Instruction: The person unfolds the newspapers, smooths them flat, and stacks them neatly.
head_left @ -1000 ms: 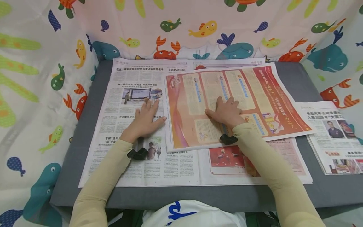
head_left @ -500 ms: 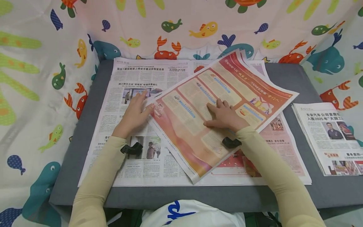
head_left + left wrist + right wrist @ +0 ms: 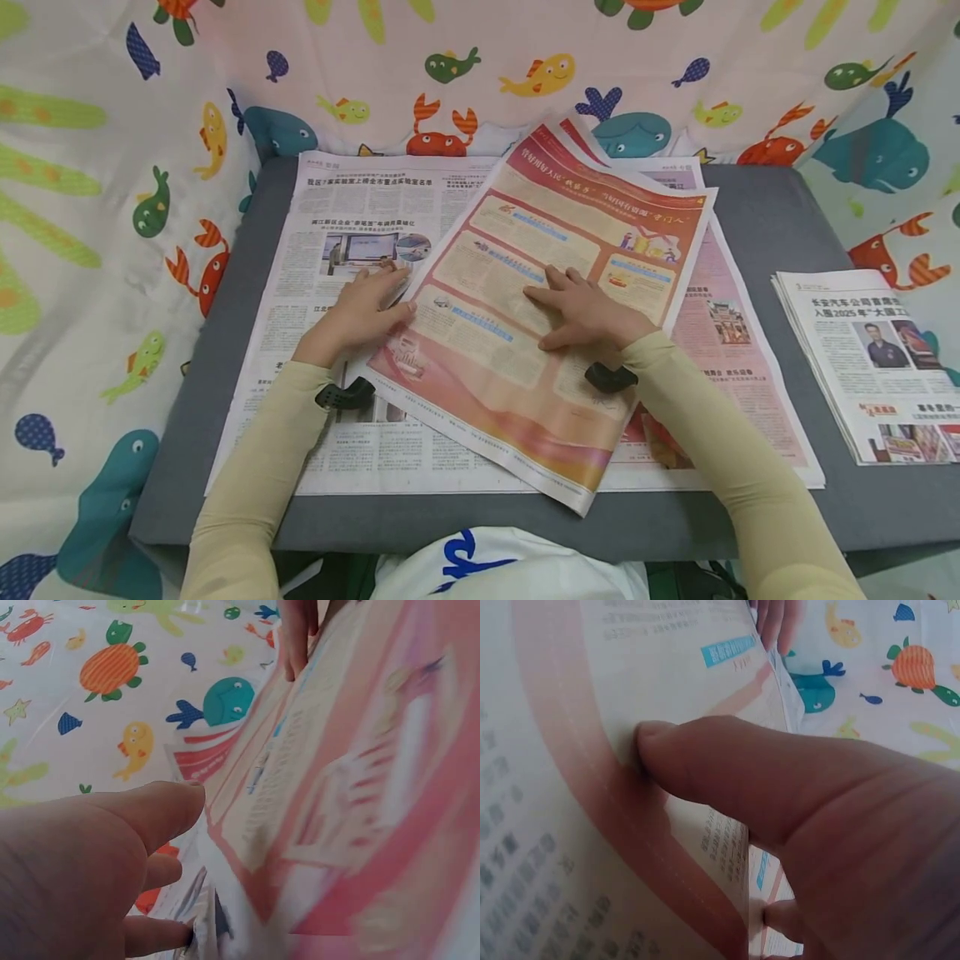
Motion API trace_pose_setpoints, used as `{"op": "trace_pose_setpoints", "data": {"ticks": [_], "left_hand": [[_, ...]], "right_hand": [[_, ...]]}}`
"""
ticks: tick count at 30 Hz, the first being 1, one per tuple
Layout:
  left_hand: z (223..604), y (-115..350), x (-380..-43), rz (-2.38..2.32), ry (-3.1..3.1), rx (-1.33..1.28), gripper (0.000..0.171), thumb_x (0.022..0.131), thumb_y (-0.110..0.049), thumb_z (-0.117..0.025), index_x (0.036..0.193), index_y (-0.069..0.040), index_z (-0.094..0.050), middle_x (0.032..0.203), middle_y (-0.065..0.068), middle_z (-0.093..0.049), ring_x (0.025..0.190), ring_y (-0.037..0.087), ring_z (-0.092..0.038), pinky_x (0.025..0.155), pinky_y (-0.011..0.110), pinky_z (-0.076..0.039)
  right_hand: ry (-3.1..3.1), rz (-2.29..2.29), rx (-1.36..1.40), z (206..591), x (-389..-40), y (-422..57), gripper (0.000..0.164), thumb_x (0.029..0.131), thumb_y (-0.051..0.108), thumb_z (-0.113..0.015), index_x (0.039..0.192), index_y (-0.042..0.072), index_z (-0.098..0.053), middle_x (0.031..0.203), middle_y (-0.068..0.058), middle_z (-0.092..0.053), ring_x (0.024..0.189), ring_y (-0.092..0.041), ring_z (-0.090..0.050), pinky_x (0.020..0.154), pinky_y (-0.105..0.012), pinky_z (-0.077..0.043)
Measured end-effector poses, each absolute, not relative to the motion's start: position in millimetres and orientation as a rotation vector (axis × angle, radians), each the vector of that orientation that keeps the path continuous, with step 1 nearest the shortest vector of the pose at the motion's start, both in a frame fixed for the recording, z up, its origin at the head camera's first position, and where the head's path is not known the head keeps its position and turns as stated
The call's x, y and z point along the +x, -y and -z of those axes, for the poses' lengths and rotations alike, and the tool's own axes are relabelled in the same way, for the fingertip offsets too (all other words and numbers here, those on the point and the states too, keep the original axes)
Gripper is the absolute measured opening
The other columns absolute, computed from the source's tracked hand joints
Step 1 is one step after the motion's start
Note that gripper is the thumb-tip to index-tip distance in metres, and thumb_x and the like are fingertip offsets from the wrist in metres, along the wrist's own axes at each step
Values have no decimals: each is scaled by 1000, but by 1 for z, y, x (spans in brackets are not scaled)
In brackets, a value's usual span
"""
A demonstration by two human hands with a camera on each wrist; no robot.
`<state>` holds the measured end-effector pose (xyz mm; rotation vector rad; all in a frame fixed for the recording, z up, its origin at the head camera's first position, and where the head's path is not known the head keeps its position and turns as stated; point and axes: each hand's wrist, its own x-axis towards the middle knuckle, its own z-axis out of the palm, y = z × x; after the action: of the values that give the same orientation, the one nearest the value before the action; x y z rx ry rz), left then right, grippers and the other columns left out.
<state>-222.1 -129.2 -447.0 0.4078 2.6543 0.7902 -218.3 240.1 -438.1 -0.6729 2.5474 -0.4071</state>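
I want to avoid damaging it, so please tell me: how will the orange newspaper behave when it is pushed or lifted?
The orange newspaper is probably floppy, since its edges curve. Its layers may slip apart, as they fan out at the far end. Its thin edges suggest it is light and could tear.

The right paper [image 3: 870, 392] reads "长安汽车公司首席" over "入围2025年". The left paper [image 3: 315, 283] reads "我区7家实验室上榜全市重点实验室名单" at its far side. "守门人" shows on the orange sheet [image 3: 487, 367].
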Motion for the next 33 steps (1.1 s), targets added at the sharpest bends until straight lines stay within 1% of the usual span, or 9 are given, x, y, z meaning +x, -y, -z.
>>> {"op": "trace_pose_setpoints", "data": {"ticks": [5, 11, 14, 17, 20, 22, 24, 27, 33], "left_hand": [[444, 131, -222, -830, -2621, 433, 68, 103, -38, -53, 163, -17, -28, 170, 16, -22, 156, 53, 0, 123, 70, -3], [446, 135, -225, -840, -2637, 434, 69, 103, -38, -53, 163, -14, -27, 171, 18, -18, 156, 54, -3, 124, 69, -4], [447, 135, -226, -835, -2651, 428, 69, 103, -38, -54, 162, -14, -29, 170, 18, -21, 155, 56, -4, 123, 70, -4], [447, 133, -225, -826, -2653, 416, 70, 101, -40, -55, 162, -15, -31, 168, 19, -27, 155, 56, -5, 122, 73, -5], [446, 132, -225, -816, -2645, 397, 71, 100, -42, -55, 162, -17, -31, 167, 20, -29, 156, 54, -5, 121, 74, -8], [445, 131, -225, -813, -2640, 384, 72, 100, -43, -55, 162, -18, -30, 167, 20, -28, 156, 52, -5, 121, 74, -8], [445, 132, -225, -813, -2636, 378, 72, 100, -43, -55, 163, -19, -28, 168, 18, -26, 157, 51, -5, 121, 74, -8], [445, 132, -225, -821, -2631, 379, 74, 100, -43, -56, 164, -19, -26, 169, 16, -25, 157, 51, -3, 121, 73, -8], [448, 132, -226, -797, -2639, 391, 77, 101, -44, -55, 165, -18, -21, 168, 21, -24, 156, 53, -5, 120, 74, -11]], "right_hand": [[-2525, 437, -772, 439, -213, -236, 87, 82, 31, -80, 158, 17, -40, 171, -24, -8, 155, -55, -7, 122, -71, -14], [-2497, 450, -820, 436, -204, -229, 89, 74, 23, -83, 155, 22, -47, 172, -16, -14, 155, -52, -10, 122, -69, -18], [-2487, 440, -848, 433, -199, -225, 87, 74, 18, -82, 154, 26, -48, 173, -12, -15, 156, -47, -13, 120, -68, -21], [-2468, 433, -871, 431, -194, -222, 87, 74, 13, -83, 153, 29, -49, 173, -10, -15, 157, -43, -12, 122, -67, -20], [-2457, 417, -917, 428, -189, -219, 86, 74, 10, -84, 152, 28, -51, 172, -12, -16, 157, -45, -11, 122, -68, -18], [-2464, 397, -958, 427, -186, -218, 85, 73, 10, -85, 150, 27, -53, 171, -15, -19, 156, -47, -14, 121, -68, -20], [-2474, 386, -989, 427, -185, -218, 81, 74, 12, -85, 149, 25, -55, 170, -18, -22, 154, -48, -18, 120, -69, -21], [-2486, 396, -978, 429, -185, -218, 76, 80, 21, -83, 149, 22, -54, 169, -20, -22, 154, -51, -19, 120, -70, -19], [-2559, 418, -840, 438, -191, -219, 80, 90, 41, -75, 158, 18, -41, 171, -20, -13, 155, -54, -9, 121, -72, -14]]}}
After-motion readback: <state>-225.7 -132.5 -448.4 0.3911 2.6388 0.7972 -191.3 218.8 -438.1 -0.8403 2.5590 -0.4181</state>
